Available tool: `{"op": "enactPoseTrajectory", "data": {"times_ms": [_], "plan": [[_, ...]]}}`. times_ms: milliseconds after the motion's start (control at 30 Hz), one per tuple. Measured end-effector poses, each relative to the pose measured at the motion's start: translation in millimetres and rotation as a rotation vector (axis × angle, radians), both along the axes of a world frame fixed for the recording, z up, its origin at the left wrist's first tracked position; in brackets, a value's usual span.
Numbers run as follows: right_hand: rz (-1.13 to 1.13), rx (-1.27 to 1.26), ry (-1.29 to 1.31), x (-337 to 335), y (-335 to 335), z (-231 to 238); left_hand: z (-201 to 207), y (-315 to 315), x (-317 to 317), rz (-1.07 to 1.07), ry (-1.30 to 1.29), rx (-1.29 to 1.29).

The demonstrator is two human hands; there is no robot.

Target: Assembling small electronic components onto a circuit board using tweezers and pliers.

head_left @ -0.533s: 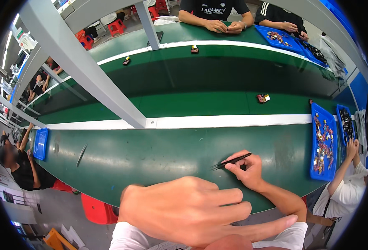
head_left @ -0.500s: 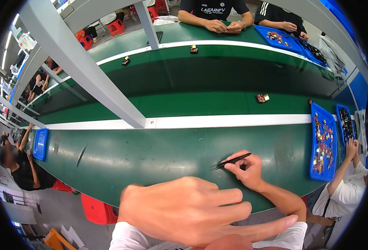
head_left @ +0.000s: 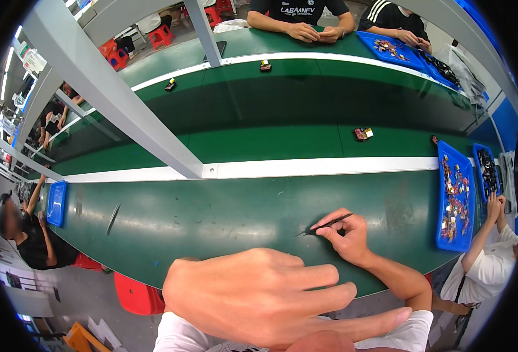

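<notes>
My right hand (head_left: 347, 237) pinches a pair of black tweezers (head_left: 331, 222) above the green tabletop. Their tips point left and lie close together, at or just over the surface. Large and near the camera, my left hand (head_left: 256, 296) shows its back, its fingers stretched out to the right and apart. Nothing shows in it; its palm side is hidden. A second, silver-grey pair of tweezers (head_left: 112, 219) lies on the left of the table.
A blue tray (head_left: 469, 234) of small colourful parts stands at right, beside another blue tray of black parts. Beyond a white rail (head_left: 306, 168), a green belt carries a small part (head_left: 363, 134). A grey post (head_left: 112, 94) slants across. Co-workers sit left, right and opposite.
The tips of the black tweezers have come closer together. Small parts on the belt have shifted left. My hands stay nearly in place.
</notes>
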State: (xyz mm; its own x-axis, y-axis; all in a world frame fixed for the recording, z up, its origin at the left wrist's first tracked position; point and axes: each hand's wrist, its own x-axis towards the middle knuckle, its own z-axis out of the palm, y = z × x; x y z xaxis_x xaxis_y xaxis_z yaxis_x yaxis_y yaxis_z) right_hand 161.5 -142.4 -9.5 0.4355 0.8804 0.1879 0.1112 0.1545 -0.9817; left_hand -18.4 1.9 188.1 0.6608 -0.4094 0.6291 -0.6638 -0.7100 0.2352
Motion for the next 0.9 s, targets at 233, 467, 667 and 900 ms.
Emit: {"op": "enactPoseTrajectory", "data": {"times_ms": [233, 467, 667, 900], "plan": [[0.038, 0.016, 0.005, 2, -2, -2, 8, 8, 1, 0.145, 0.053, -0.026], [0.051, 0.002, 0.062, -2, 1, 3, 3, 21, 1, 0.362, -0.011, -0.059], [0.031, -0.021, 0.025, 1, -5, -1, 11, 22, 5, 0.45, -0.007, -0.032], [0.04, 0.031, 0.113, 0, 0, 1, 7, 2, 6, 0.144, -0.005, -0.078]]}}
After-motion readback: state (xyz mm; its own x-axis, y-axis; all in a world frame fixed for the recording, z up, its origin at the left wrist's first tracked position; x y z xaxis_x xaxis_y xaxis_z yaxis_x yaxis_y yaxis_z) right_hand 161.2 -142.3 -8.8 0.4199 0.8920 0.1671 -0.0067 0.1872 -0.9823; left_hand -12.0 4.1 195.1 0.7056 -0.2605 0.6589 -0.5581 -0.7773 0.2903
